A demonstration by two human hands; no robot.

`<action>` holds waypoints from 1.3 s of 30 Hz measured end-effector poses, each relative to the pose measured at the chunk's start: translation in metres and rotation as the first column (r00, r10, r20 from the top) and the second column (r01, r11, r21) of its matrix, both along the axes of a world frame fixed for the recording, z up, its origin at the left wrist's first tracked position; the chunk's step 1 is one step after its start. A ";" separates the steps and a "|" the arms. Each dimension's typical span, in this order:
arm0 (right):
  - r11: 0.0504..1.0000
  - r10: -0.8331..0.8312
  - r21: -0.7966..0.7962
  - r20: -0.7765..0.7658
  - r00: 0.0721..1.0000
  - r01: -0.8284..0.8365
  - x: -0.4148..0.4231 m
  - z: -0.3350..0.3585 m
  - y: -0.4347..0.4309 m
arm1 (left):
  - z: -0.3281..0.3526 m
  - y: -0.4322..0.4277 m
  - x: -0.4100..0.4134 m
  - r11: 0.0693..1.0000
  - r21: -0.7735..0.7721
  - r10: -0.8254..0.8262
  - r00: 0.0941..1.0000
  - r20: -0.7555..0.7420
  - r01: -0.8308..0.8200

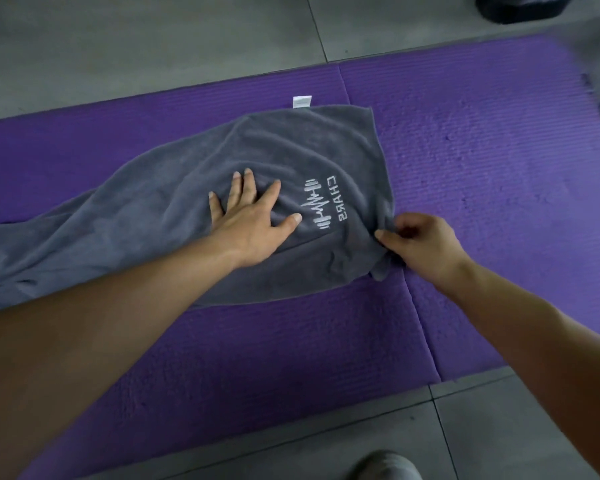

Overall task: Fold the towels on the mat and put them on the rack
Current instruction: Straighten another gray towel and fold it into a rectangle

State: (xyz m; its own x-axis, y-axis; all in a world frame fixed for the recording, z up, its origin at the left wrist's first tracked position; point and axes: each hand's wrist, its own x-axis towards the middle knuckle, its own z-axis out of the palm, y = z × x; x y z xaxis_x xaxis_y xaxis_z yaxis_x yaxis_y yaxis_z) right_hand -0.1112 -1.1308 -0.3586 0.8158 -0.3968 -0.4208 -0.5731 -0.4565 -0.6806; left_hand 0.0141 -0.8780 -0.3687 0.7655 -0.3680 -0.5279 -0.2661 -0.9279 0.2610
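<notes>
The grey towel (174,216) is lying rumpled across the purple mat (482,174), logo facing up. The left hand (253,220) is pressing flat on its middle, fingers spread and straight, while the right hand (420,242) is pinching the towel's near right corner, fingers curled.

Grey towel (187,209) lies rumpled across purple mat (482,168) on grey tiled floor (153,39); left hand (253,223) pressed flat on it, fingers spread, right hand (420,244) pinching its near-right corner, white label (302,101) at far edge.
</notes>
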 end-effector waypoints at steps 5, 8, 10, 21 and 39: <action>0.777 -0.486 0.530 0.160 0.859 0.341 0.002 0.008 0.005 | -0.005 -0.009 0.004 1.000 -0.011 -0.009 0.999 0.031 0.010; 0.771 -0.525 0.461 0.069 0.848 0.440 -0.001 0.003 -0.003 | -0.008 -0.016 0.010 1.000 -0.007 -0.025 0.998 0.055 0.025; 0.911 -0.391 0.166 0.055 0.919 0.378 -0.006 -0.001 -0.013 | -0.009 -0.022 0.015 1.000 -0.009 -0.025 0.998 0.065 0.026; 0.904 -0.047 -0.424 -0.204 0.978 -0.045 -0.030 0.000 -0.024 | -0.024 -0.025 0.010 0.999 -0.034 -0.035 0.985 0.171 0.042; 0.996 -0.069 0.068 0.204 0.977 0.056 0.206 -0.017 -0.002 | -0.011 0.067 0.129 0.900 -0.267 0.423 0.835 0.353 -0.343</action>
